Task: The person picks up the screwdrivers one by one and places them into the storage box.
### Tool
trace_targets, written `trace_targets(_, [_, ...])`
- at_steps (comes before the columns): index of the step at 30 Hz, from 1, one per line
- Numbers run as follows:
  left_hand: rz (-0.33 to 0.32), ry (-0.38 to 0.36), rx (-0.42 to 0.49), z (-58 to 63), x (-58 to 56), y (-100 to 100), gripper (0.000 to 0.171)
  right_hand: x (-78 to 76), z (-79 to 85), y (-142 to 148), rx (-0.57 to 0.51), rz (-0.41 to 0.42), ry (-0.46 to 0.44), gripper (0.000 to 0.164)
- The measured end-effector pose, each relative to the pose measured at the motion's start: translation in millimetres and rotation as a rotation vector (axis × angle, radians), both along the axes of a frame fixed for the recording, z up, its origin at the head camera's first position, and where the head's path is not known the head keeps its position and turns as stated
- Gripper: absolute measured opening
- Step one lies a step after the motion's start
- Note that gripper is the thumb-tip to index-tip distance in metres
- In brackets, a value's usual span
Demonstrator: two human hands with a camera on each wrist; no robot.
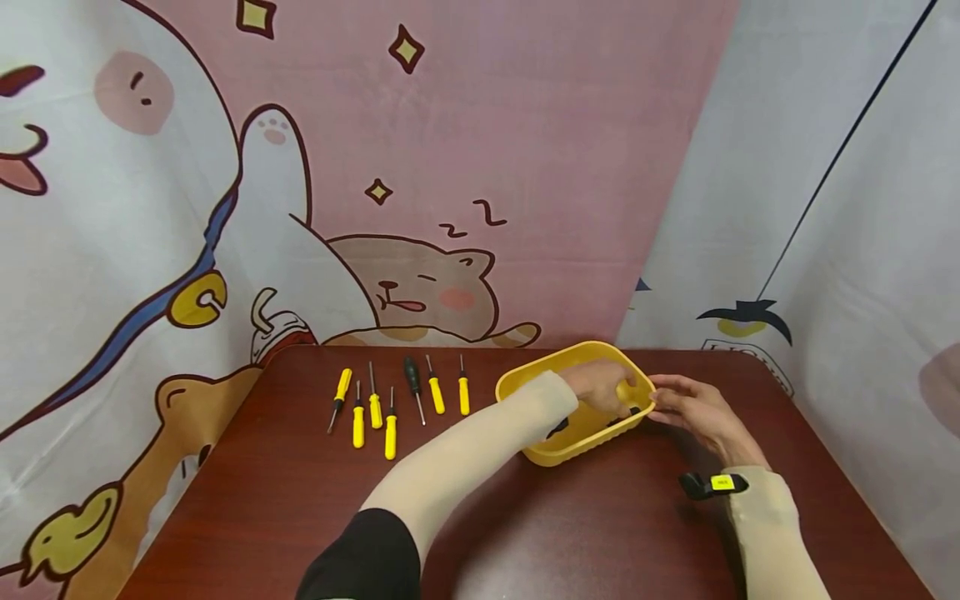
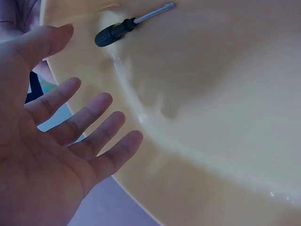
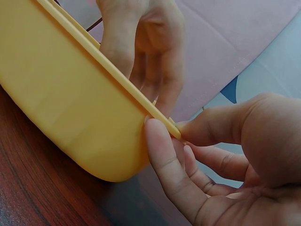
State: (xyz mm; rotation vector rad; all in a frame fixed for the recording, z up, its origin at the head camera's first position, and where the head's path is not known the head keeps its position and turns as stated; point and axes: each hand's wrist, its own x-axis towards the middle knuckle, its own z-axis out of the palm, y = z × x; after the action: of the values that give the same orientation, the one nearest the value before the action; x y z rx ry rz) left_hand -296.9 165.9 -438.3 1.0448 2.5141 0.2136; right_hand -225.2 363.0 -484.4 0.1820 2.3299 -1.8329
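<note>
A yellow plastic basket (image 1: 551,457) stands on the table, tilted slightly in view. My left hand (image 1: 600,385) reaches over its rim into it; in the left wrist view the left hand (image 2: 61,127) has spread fingers and holds nothing. Close to those fingertips, a small screwdriver (image 2: 115,33) with a black handle lies inside the basket. Dark pieces also show on the basket floor in the head view, partly hidden by the arm and wall. My right hand (image 1: 697,412) pinches the basket's right corner rim between thumb and fingers, as the right wrist view shows.
Left of the basket, several yellow-handled screwdrivers (image 1: 390,437) lie spread on the brown table (image 1: 247,500). Among them is one dark-handled screwdriver (image 1: 412,379). A printed cloth (image 1: 562,167) hangs behind the table's far edge.
</note>
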Motion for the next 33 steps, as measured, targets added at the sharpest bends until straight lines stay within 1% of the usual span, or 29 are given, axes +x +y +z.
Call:
trace_targets(7, [-0.040, 0.065, -0.005, 5.0, 2.0, -6, 0.064, 0.7, -0.8, -1, -0.004, 0.002, -0.008, 0.057])
trace_targets(12, [-0.029, 0.094, -0.023, 12.0, 5.5, -11, 0.067, 0.4, -0.4, -2, -0.006, 0.003, -0.013, 0.056])
trace_targets(15, [-0.033, 0.126, -0.025, 17.6, 7.3, -16, 0.068, 0.0, 0.2, -1, -0.004, 0.004, -0.012, 0.056])
trace_targets(18, [-0.049, 0.154, -0.010, 21.4, 7.7, -21, 0.070, -0.4, 0.7, -1, -0.001, 0.005, -0.016, 0.056])
trace_targets(20, [-0.049, 0.161, 0.001, 22.0, 6.8, -24, 0.071, -0.5, 0.5, -2, 0.002, 0.002, -0.021, 0.057])
trace_targets(25, [-0.035, 0.172, 0.028, 23.5, 5.3, -35, 0.074, -1.1, -0.5, -3, 0.004, -0.006, -0.029, 0.057])
trace_targets(31, [-0.007, 0.186, 0.073, 30.0, 4.4, -47, 0.075, -2.0, -0.6, -3, 0.013, -0.008, -0.028, 0.058])
trace_targets(33, [-0.008, 0.191, 0.091, 31.6, 3.4, -50, 0.075, -2.1, -0.8, -3, 0.017, -0.013, -0.029, 0.057])
